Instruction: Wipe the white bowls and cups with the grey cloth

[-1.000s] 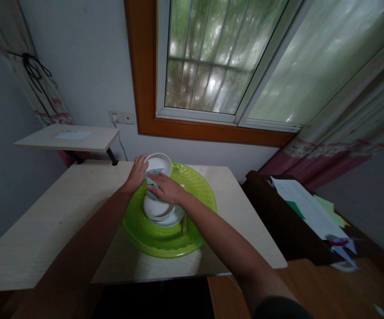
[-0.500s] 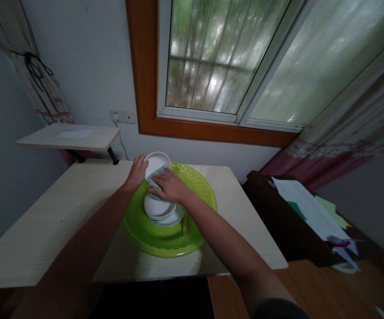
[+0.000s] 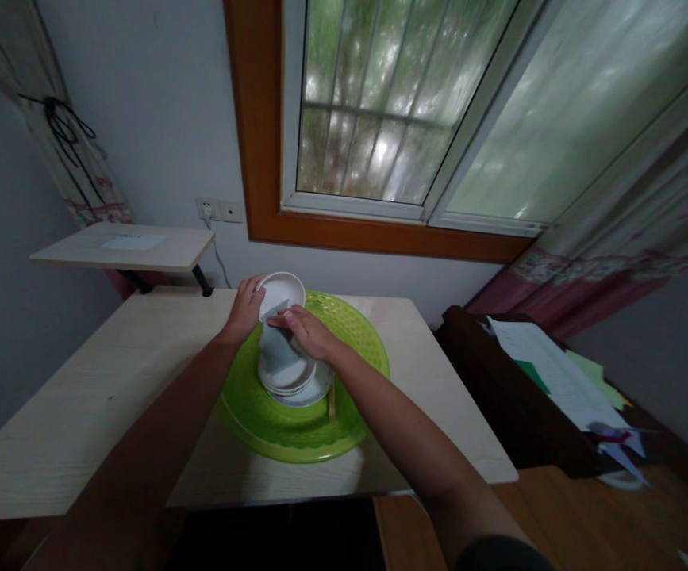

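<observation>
Pale wood makes up my desk (image 3: pixel 111 381), with a small shelf (image 3: pixel 75 252) at the left. My left hand (image 3: pixel 244 309) grips the left rim of a tilted white bowl (image 3: pixel 289 285) at the far side of the green tray (image 3: pixel 301 448). Next hangs the grey cloth (image 3: pixel 277 346), pinched in my right hand (image 3: pixel 309 330); it now drapes lower, over the stacked dishes (image 3: pixel 289 382), so less lies inside the bowl. That hand partly hides bowl and stack. Rightward, a wooden stick (image 3: pixel 332 403) lies in the tray; papers (image 3: pixel 543 373) sit past the desk.

The right hand (image 3: pixel 309 330) (partly) hides the cloth (image 3: pixel 277 347).
</observation>
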`<state>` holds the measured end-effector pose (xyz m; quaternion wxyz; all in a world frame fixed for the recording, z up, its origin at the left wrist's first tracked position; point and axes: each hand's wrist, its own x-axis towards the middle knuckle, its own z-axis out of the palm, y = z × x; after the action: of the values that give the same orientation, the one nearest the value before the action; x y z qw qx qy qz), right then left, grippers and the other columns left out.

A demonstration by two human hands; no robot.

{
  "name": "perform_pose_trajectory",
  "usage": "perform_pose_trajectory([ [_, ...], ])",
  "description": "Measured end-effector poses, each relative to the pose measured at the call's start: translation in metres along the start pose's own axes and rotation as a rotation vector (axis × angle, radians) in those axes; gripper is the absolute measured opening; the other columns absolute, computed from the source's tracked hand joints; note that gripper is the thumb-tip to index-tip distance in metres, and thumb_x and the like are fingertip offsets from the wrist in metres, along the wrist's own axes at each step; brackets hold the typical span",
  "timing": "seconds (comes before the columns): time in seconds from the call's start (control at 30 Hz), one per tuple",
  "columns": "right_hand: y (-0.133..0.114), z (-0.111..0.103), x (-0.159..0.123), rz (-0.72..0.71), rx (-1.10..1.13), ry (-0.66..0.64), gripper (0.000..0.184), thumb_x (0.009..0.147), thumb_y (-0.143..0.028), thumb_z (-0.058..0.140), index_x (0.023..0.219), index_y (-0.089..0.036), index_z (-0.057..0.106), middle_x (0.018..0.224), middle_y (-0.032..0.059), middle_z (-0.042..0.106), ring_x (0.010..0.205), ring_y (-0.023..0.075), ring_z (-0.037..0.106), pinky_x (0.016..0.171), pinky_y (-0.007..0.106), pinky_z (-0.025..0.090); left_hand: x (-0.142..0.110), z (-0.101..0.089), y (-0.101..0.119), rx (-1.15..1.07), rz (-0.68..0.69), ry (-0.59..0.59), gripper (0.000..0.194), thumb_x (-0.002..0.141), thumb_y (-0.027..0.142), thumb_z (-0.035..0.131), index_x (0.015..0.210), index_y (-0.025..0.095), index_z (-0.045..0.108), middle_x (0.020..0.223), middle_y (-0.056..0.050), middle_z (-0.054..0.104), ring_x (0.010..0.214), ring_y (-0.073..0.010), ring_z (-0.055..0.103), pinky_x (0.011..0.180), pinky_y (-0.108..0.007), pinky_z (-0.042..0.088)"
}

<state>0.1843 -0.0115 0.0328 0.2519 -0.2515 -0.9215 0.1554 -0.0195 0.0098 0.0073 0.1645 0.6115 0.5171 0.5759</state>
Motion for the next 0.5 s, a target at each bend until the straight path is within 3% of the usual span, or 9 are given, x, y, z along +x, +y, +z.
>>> perform_pose_trajectory([
  [0.13, 0.0, 0.007, 0.003, -0.079, -0.06, 0.016, 0.039, 0.104, -0.043, 0.046, 0.126, -0.019, 0.067, 0.126, 0.0076, 0.071, 0.12, 0.0173, 0.063, 0.109, 0.032, 0.041, 0.0, 0.0, 0.0, -0.017, -0.005, 0.006, 0.035, 0.093, 0.037, 0.048, 0.121, 0.022, 0.064, 0.126, -0.011, 0.059, 0.127, -0.0262, 0.05, 0.119, -0.045, 0.032],
  [0.23, -0.001, 0.013, 0.003, -0.056, -0.118, 0.018, 0.042, 0.096, -0.043, 0.061, 0.131, -0.018, 0.062, 0.125, 0.0107, 0.07, 0.118, 0.0205, 0.062, 0.104, 0.033, 0.044, 0.0, 0.001, 0.001, -0.045, -0.02, 0.003, 0.035, 0.092, 0.038, 0.049, 0.12, 0.023, 0.064, 0.126, -0.011, 0.059, 0.128, -0.026, 0.05, 0.12, -0.044, 0.031],
  [0.37, -0.002, 0.013, 0.002, -0.02, -0.251, -0.008, 0.046, 0.096, -0.031, 0.061, 0.139, -0.016, 0.055, 0.125, 0.0129, 0.068, 0.115, 0.022, 0.062, 0.101, 0.035, 0.046, -0.001, 0.003, 0.0, -0.057, -0.002, -0.035, 0.039, 0.093, 0.038, 0.045, 0.124, 0.022, 0.063, 0.131, -0.011, 0.059, 0.13, -0.0254, 0.049, 0.12, -0.044, 0.031],
  [0.5, -0.001, 0.006, 0.002, -0.081, -0.403, -0.049, 0.032, 0.096, -0.02, 0.057, 0.127, -0.015, 0.065, 0.12, 0.0125, 0.071, 0.114, 0.0231, 0.062, 0.109, 0.04, 0.041, 0.002, 0.004, -0.006, -0.102, -0.044, -0.004, 0.042, 0.091, 0.035, 0.044, 0.126, 0.021, 0.062, 0.132, -0.01, 0.06, 0.13, -0.0259, 0.049, 0.12, -0.044, 0.032],
])
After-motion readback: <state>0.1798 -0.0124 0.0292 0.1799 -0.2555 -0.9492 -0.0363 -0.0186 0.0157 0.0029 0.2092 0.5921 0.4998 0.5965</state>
